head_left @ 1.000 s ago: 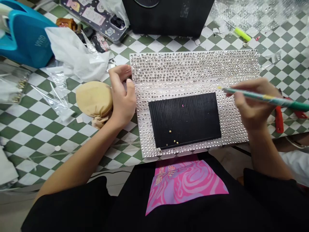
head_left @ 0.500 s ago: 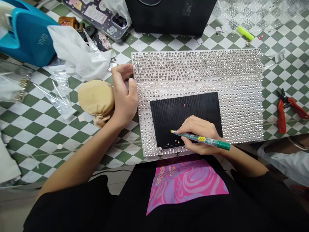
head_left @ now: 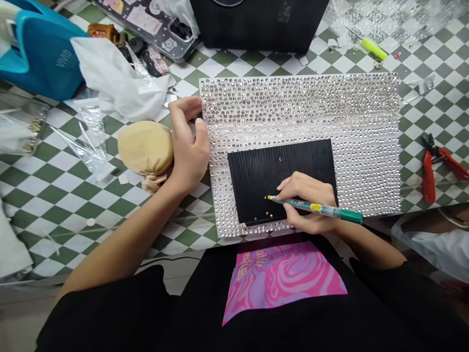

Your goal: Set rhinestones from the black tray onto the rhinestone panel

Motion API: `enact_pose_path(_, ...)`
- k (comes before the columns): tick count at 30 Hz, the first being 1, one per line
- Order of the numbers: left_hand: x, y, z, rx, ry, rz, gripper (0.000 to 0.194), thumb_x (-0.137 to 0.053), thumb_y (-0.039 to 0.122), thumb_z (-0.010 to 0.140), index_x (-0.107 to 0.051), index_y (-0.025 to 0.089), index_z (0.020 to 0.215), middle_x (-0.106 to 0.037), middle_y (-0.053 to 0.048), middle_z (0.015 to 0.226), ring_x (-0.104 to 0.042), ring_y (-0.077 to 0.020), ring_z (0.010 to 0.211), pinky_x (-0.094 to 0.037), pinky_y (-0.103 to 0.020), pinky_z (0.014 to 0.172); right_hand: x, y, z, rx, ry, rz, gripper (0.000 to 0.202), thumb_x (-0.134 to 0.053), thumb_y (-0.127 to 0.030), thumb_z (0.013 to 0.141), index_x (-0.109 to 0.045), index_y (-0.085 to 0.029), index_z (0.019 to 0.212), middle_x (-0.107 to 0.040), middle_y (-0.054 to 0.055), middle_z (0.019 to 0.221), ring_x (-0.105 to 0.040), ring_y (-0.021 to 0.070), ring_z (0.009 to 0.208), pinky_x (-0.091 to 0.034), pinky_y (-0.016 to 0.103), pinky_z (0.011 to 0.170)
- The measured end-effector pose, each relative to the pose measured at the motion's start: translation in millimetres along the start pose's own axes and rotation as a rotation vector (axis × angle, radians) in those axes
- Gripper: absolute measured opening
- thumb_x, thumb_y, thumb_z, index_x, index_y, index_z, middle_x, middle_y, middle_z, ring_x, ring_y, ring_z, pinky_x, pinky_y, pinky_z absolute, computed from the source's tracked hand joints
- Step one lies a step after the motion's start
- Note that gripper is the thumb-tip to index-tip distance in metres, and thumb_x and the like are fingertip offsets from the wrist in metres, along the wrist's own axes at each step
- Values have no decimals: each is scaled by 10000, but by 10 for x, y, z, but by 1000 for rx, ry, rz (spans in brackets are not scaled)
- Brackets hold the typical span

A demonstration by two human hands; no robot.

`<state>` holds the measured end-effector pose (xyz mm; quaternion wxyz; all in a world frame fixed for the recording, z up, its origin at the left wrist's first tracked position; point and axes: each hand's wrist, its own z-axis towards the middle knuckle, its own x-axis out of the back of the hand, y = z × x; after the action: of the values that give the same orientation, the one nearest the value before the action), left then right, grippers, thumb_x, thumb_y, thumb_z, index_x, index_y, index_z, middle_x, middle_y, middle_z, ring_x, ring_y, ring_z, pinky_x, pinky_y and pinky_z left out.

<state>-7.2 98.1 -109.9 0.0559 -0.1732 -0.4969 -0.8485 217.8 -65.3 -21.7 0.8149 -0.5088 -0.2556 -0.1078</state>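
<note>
A board covered in rows of silver rhinestones [head_left: 366, 161] lies on the table. A black ribbed tray [head_left: 252, 178] rests at a slant on it, with several tiny gold pieces near its lower edge. My right hand [head_left: 309, 200] pinches a clear and green pen [head_left: 351, 215] with a yellow tip, a small smiley sticker on its barrel. That tip is low over the tray, beside a tiny gold piece [head_left: 266, 197]. At the board's left edge, my left hand [head_left: 190, 151] has its curled fingers and thumb against the rim. A beige pouch [head_left: 144, 146] sits beside my left wrist.
Red-handled pliers [head_left: 429, 176] lie to the right, and a yellow-green handled pick [head_left: 373, 49] at the upper right. A black box [head_left: 256, 24] stands behind the board. Crumpled plastic [head_left: 120, 78], a phone [head_left: 161, 29] and a blue tape dispenser [head_left: 44, 54] occupy the upper left.
My right hand and the pen have shifted a little to the right over the black tray. A tiny gold piece now shows by the pen tip. My left hand keeps its place.
</note>
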Motion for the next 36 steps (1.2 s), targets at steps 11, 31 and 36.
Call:
enact_pose_path(11,-6,-27,-2,-18,12,8,498,-418,631,929,-464,245,1240,-545,-89,1220,-564,-202,1157,-456,-435,1074,0,2,22,32,4,-27,154,-550,-60,756,-571,-191,835,-637,20,705,-631,159,722,-554,306,671)
enact_pose_path(31,-10,21,3,53,27,4,480,-480,607,900,-473,229,1195,-557,-85,1211,-564,-216,1153,-436,-457,1097,923,588,-42,-69,665,-348,108,-620,-192,699,-712,-190,755,-680,27,667,-608,154,567,-449,310,506)
enact_pose_path(36,-12,32,5,53,29,-4,444,-480,583,906,-476,243,1192,-558,-86,1208,-569,-215,1143,-443,-450,1092,1183,914,-10,-120,703,-449,135,-584,-170,630,-697,-194,701,-654,44,618,-570,160,528,-428,323,508)
